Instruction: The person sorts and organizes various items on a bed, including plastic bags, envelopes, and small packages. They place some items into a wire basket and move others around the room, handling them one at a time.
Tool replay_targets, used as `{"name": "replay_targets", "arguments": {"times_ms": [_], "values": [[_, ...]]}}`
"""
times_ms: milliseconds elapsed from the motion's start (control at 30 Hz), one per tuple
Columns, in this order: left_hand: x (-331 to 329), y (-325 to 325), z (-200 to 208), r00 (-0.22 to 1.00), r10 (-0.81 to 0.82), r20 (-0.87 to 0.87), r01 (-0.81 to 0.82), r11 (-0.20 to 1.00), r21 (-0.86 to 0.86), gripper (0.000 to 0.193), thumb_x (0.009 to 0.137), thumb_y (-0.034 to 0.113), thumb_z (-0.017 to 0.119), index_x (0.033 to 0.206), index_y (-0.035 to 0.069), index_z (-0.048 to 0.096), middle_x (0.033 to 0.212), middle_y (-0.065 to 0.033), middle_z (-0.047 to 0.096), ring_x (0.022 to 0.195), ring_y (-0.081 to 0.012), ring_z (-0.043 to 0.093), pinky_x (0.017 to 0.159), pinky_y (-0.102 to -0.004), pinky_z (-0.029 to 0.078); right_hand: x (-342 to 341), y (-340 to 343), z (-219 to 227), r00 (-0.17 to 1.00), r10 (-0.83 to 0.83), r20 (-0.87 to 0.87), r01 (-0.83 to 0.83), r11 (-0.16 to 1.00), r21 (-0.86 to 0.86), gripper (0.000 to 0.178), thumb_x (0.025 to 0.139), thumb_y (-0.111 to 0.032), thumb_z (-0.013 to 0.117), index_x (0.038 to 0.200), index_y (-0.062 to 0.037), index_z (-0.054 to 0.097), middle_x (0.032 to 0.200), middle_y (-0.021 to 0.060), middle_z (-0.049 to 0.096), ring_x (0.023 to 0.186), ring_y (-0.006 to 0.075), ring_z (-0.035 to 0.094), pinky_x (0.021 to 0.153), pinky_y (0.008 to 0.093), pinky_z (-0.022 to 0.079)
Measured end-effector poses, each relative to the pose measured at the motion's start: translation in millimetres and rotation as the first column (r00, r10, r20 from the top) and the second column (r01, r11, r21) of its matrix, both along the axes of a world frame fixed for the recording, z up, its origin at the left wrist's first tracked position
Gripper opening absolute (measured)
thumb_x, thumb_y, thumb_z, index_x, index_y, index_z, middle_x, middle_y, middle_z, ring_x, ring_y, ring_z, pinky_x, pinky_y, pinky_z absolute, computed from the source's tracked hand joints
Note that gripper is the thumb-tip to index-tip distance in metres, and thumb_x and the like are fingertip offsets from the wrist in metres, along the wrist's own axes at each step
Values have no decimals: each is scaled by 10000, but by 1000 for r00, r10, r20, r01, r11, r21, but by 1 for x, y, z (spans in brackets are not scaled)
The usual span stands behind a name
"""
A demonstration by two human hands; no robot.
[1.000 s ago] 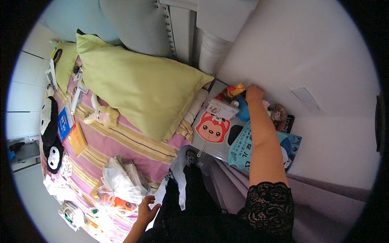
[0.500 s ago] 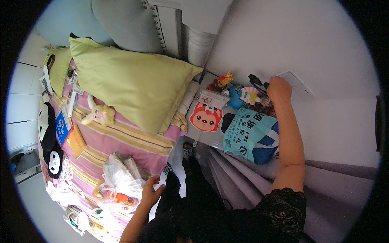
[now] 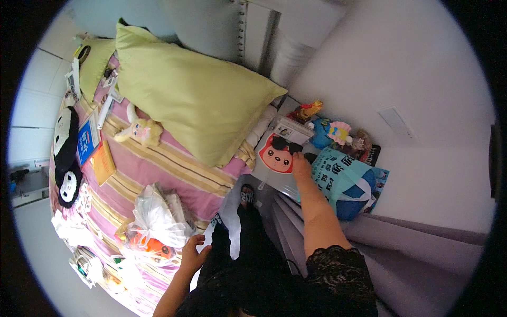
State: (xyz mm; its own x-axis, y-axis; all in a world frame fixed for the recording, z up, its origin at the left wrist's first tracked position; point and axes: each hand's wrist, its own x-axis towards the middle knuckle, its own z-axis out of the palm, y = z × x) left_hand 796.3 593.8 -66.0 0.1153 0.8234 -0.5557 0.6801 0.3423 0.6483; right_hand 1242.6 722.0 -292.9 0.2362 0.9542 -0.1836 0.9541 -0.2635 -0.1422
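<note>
Head view: right of centre, the right hand (image 3: 301,165) has its fingers closed on dark, glossy glasses (image 3: 280,142) above a flat, rounded red fan (image 3: 275,161) on the table (image 3: 285,183); they seem lifted, not yet released. Lower centre-left, the empty left hand (image 3: 194,254), fingers apart, hangs near a crinkled translucent bag (image 3: 158,214).

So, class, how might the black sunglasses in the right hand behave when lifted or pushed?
The black sunglasses are probably light: the right hand seems to hold them near one end only. Their wide, two-lens shape would likely slide rather than roll across the flat cartoon-animal fan. Their front looks like one rigid piece, so they probably won't flop.
</note>
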Motion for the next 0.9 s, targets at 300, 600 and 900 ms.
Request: {"name": "replay_targets", "arguments": {"times_ms": [300, 600, 900], "values": [[-53, -58, 16, 998, 1, 60, -7, 995, 103, 382, 772, 199, 713, 1073, 23, 558, 983, -130, 619, 904, -263, 611, 791, -350, 485, -95, -54, 13, 999, 19, -32, -22, 997, -80, 281, 832, -89, 545, 1096, -12, 602, 1258, 199, 505, 1114, 364, 519, 907, 427, 471], [-203, -203, 44, 938, 321, 127, -336, 934, 122, 398, 797, 237, 682, 1112, 32, 548, 1045, -153, 609, 953, -284, 605, 829, -379, 481, -313, -131, 120, 966, 190, -178, -217, 965, -149, 302, 840, -125, 576, 1118, -12, 611, 1257, 223, 522, 1178, 358, 481, 979, 427, 404], [-381, -373, 29, 754, 655, 56, -646, 723, 244, 366, 787, 213, 690, 1068, 25, 549, 1006, -128, 629, 902, -257, 612, 792, -358, 490, -591, -218, 204, 511, 780, -361, -558, 621, 551, 313, 844, -74, 546, 1149, -10, 571, 1179, 181, 565, 1112, 345, 516, 956, 421, 410]]}}
